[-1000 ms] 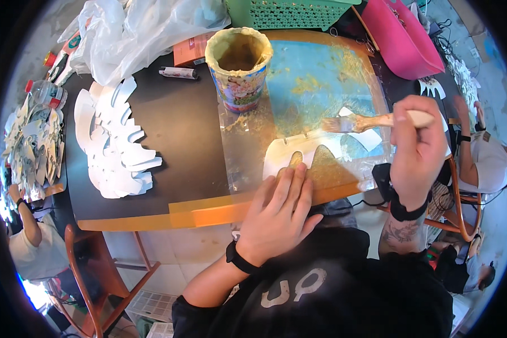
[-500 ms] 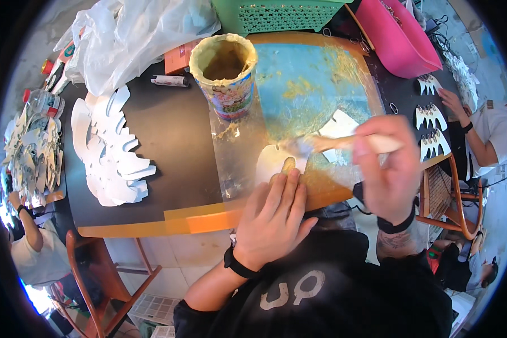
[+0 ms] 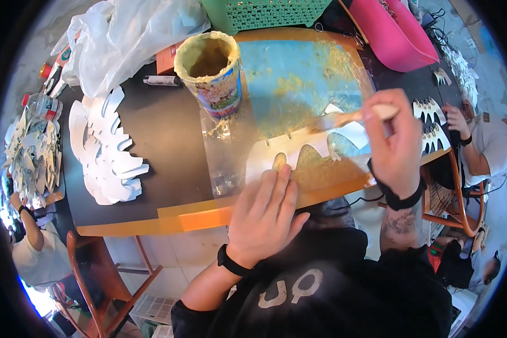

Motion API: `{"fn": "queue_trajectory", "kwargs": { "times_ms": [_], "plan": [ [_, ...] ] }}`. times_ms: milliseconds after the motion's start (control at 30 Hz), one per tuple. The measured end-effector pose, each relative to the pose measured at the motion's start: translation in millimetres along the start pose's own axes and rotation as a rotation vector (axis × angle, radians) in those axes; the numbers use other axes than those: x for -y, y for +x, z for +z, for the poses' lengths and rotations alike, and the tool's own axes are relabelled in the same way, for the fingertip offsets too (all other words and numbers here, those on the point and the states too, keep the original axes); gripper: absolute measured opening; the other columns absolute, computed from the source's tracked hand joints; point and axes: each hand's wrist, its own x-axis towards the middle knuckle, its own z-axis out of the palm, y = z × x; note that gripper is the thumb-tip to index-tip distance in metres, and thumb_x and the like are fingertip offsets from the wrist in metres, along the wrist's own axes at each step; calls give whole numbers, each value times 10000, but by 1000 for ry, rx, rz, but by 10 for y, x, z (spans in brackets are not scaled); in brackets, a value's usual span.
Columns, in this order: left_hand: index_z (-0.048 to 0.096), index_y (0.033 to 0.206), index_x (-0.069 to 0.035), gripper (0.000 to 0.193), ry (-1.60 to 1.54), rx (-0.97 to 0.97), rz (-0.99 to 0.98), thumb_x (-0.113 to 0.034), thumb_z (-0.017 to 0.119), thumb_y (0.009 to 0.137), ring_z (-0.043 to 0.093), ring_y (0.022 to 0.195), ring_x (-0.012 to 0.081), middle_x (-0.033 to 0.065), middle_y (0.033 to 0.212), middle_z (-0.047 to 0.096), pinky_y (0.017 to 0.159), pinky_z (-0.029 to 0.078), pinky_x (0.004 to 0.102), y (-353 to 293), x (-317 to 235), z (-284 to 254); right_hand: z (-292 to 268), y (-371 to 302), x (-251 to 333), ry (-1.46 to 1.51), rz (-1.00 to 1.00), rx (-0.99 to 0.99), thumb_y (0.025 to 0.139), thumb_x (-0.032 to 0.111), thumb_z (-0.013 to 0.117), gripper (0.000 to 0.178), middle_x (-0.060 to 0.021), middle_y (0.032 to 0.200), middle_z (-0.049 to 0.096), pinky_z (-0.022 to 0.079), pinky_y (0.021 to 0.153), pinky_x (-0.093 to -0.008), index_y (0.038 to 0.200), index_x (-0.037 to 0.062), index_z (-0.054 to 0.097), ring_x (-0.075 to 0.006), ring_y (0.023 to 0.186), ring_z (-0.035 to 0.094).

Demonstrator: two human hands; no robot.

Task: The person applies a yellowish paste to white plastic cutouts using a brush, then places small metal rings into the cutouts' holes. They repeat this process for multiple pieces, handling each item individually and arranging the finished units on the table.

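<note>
A white cut-out piece [image 3: 269, 151] with a scalloped lower edge lies on the glue-smeared plastic at the table's front. My left hand [image 3: 262, 217] rests flat with its fingers stretched out, the fingertips on or beside the left end of this piece. My right hand [image 3: 399, 149] is closed round the wooden handle of a flat brush [image 3: 348, 118]. The slightly blurred bristles are at the piece's upper edge, right of its middle. Behind my left hand stands a printed paper tub [image 3: 218, 93], its rim and inside coated with yellowish paste.
A heap of white cut-outs [image 3: 104, 152] lies on the dark table at left. A marker [image 3: 161, 80], clear plastic bag [image 3: 129, 39], green basket [image 3: 265, 16] and pink bin [image 3: 391, 36] line the back. At right, a co-worker's hand [image 3: 453, 117] is near fringed white pieces [image 3: 429, 110].
My right hand and the brush have moved up and rightward along the white piece, which now shows at greater length. My left hand has shifted slightly left. The co-worker's hand at right has moved lower.
</note>
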Motion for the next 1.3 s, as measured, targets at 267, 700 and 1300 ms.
{"fn": "queue_trajectory", "kwargs": {
  "times_ms": [267, 700, 1300],
  "plan": [
    [663, 1285, -31, 487, 5, -58, -31, -397, 666, 963, 581, 1334, 298, 126, 1440, 646, 1082, 438, 464, 2, -35, 51, 3, -109, -93, 120, -143, -2, 1001, 31, 619, 72, -38, 930, 653, 465, 667, -224, 1069, 8, 617, -77, 755, 589],
    [683, 1249, -30, 433, 26, -88, -55, -372, 628, 989, 606, 1288, 297, 122, 1389, 680, 1076, 439, 479, 2, -85, 101, -191, 36, -466, 6, -33, -179, 1014, 98, 658, 114, -48, 852, 676, 434, 619, -224, 1091, 21, 625, -64, 721, 586],
    [671, 1244, -41, 441, 42, -136, -64, -326, 713, 910, 600, 1289, 291, 107, 1397, 671, 1091, 416, 480, -24, -114, 90, -478, 357, -115, 464, -58, -177, 1029, 141, 679, 168, -31, 892, 692, 503, 709, -220, 1115, -2, 666, -81, 755, 646]
  ]
}}
